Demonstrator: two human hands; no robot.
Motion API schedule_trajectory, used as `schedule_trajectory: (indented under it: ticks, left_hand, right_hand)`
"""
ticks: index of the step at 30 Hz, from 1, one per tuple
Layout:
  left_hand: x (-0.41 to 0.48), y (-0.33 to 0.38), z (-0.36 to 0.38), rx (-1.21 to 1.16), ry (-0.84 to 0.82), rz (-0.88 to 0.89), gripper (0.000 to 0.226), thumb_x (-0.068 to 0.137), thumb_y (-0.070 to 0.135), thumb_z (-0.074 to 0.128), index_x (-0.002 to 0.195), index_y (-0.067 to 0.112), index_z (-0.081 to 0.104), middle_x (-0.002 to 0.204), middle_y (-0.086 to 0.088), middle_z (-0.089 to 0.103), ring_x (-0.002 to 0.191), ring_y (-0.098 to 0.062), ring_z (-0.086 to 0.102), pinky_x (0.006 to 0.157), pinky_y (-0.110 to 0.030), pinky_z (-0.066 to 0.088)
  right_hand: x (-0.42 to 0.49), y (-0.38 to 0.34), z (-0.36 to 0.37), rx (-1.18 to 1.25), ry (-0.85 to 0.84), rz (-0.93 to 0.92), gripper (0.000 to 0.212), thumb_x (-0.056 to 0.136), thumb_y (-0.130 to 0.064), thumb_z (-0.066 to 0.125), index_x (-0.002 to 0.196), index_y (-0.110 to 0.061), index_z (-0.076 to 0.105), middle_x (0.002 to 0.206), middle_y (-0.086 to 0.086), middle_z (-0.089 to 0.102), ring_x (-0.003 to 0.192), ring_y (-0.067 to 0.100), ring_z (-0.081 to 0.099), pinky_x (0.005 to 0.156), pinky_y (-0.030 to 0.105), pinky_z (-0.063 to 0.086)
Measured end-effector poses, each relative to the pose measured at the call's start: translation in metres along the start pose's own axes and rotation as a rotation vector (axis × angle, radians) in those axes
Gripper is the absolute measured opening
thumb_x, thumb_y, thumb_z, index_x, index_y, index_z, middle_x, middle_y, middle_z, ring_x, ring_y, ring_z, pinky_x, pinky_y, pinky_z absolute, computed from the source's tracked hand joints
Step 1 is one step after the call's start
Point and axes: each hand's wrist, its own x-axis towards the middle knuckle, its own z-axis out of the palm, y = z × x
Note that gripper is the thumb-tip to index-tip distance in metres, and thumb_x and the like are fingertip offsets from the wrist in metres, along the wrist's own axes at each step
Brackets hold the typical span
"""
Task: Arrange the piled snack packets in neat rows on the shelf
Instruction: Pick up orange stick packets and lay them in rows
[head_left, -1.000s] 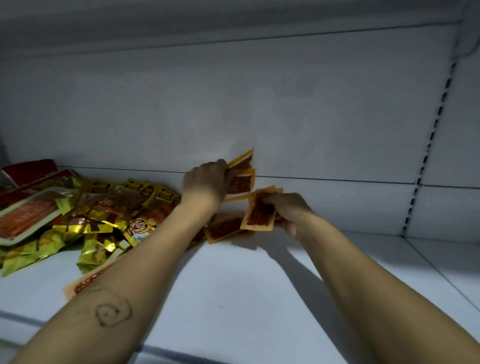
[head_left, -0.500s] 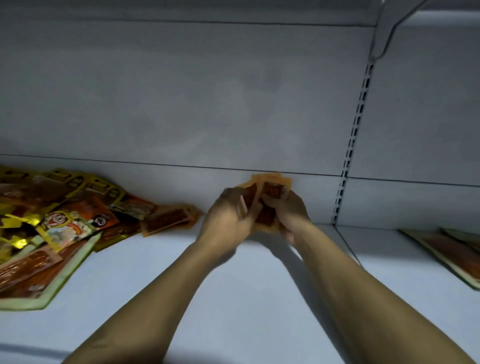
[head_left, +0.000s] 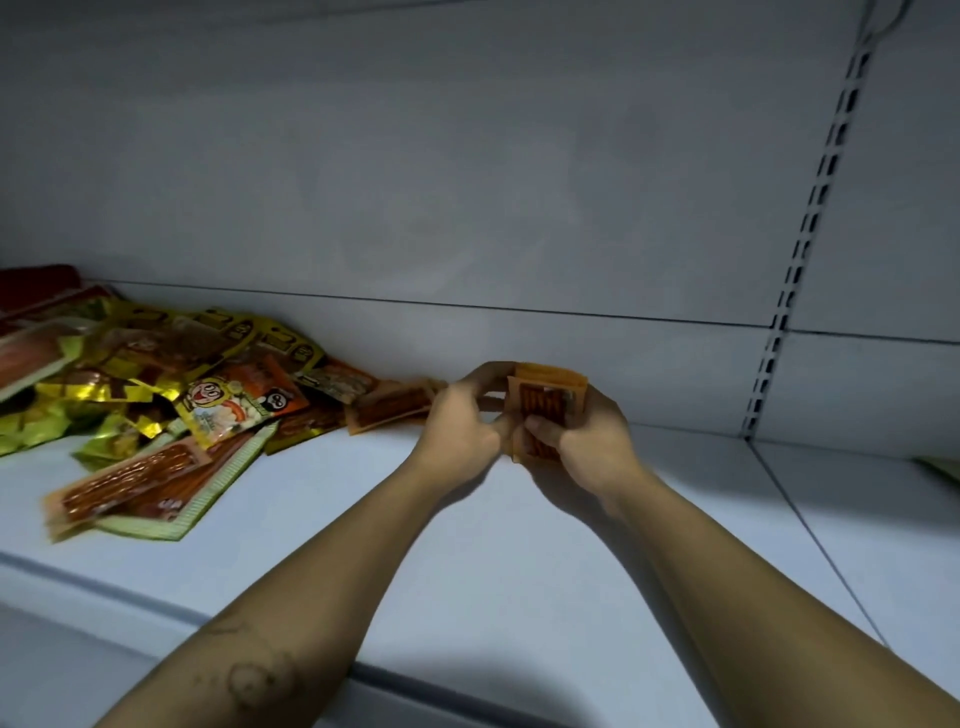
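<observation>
- Orange packets (head_left: 545, 410), small stack, centre of frame: held upright just above the shelf (head_left: 519, 561), near the back panel (head_left: 467, 182). Clear front shows dark red-brown sticks. No print readable. Count in stack cannot be told; several top edges show.
- Hands, two: left hand (head_left: 460, 434) pinches the stack's left edge; right hand (head_left: 587, 441) grips its right side, thumb on the front face.
- Pile of snack packets (head_left: 156, 374), left of frame, loose and overlapping on the shelf; total cannot be counted.
  - Yellow-gold foil packets, several; black round marks, lettering blurred.
  - Cartoon-face packet (head_left: 221, 410), one: round eyes, red-and-white art; text unreadable.
  - Single orange packet (head_left: 389, 410), flat, between pile and left hand.
  - Long orange stick packet (head_left: 124, 480), one, lower left, lying on a green-bordered packet (head_left: 208, 506).
  - Red packet (head_left: 36, 283), one, far left edge against the back panel.
- Slotted upright (head_left: 810, 218), one, right of frame, dividing the back panel.
- Green packet edge (head_left: 943, 467), far right, mostly cut off.
- Drawn circle mark (head_left: 254, 680) on the left forearm, bottom of frame.
</observation>
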Motion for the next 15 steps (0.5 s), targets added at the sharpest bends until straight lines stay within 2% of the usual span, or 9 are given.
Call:
schedule_trajectory:
  ticks: [3,5,7,9,12,13,15]
  left_hand:
    - [0.002,-0.001,-0.002,0.012,-0.001,-0.019,0.041,0.087,-0.001,0.069,0.112,0.03,0.06,0.106,0.008,0.07,0.103,-0.008,0.067,0.084,-0.016,0.053]
    - [0.004,-0.002,-0.005,0.035,-0.015,-0.035,0.035,0.091,0.008,0.069,0.115,0.032,0.059,0.106,0.008,0.07,0.102,-0.008,0.067,0.084,-0.019,0.054]
    - [0.008,-0.012,-0.018,0.177,-0.056,-0.07,0.035,0.093,0.026,0.068,0.126,0.029,0.057,0.113,0.006,0.069,0.103,-0.009,0.065,0.088,-0.025,0.053]
    - [0.016,-0.031,-0.041,0.437,-0.045,-0.111,0.046,0.092,0.038,0.066,0.134,0.025,0.057,0.121,0.001,0.067,0.106,-0.015,0.063,0.092,-0.028,0.05]
    - [0.025,-0.057,-0.074,0.793,-0.035,-0.207,0.063,0.084,0.044,0.059,0.143,0.024,0.05,0.147,-0.005,0.052,0.136,-0.026,0.045,0.109,-0.038,0.041]
    - [0.027,-0.063,-0.079,0.83,-0.072,-0.26,0.066,0.085,0.043,0.06,0.147,0.026,0.045,0.152,-0.004,0.045,0.141,-0.027,0.038,0.113,-0.039,0.037]
    - [0.03,-0.067,-0.078,0.846,-0.164,-0.337,0.065,0.086,0.047,0.061,0.148,0.032,0.043,0.154,-0.001,0.043,0.139,-0.026,0.041,0.112,-0.038,0.038]
  right_hand:
    - [0.002,0.004,0.002,-0.019,0.034,0.002,0.023,0.087,-0.012,0.072,0.1,-0.029,0.064,0.09,-0.016,0.068,0.085,0.002,0.063,0.068,0.015,0.046]
    - [0.004,0.003,0.006,-0.032,0.049,0.005,0.02,0.088,-0.016,0.073,0.102,-0.028,0.064,0.091,-0.015,0.068,0.084,0.005,0.063,0.068,0.016,0.046]
    - [0.013,0.001,0.012,-0.029,0.074,0.031,0.018,0.087,-0.02,0.073,0.102,-0.025,0.065,0.093,-0.009,0.069,0.086,0.012,0.065,0.07,0.021,0.049]
    - [0.023,-0.003,0.018,-0.065,0.093,0.061,0.014,0.086,-0.022,0.074,0.098,-0.022,0.067,0.096,-0.004,0.07,0.088,0.018,0.067,0.076,0.029,0.054]
    - [0.039,-0.005,0.031,0.01,0.092,0.087,0.015,0.083,-0.02,0.076,0.094,-0.019,0.067,0.096,0.0,0.072,0.082,0.024,0.071,0.074,0.041,0.061]
    - [0.041,-0.004,0.034,0.018,0.098,0.088,0.016,0.083,-0.02,0.076,0.097,-0.019,0.067,0.096,0.001,0.072,0.081,0.023,0.071,0.073,0.041,0.061]
    - [0.046,0.002,0.04,0.014,0.105,0.071,0.017,0.083,-0.023,0.075,0.098,-0.02,0.067,0.096,0.0,0.073,0.082,0.025,0.072,0.076,0.043,0.061]
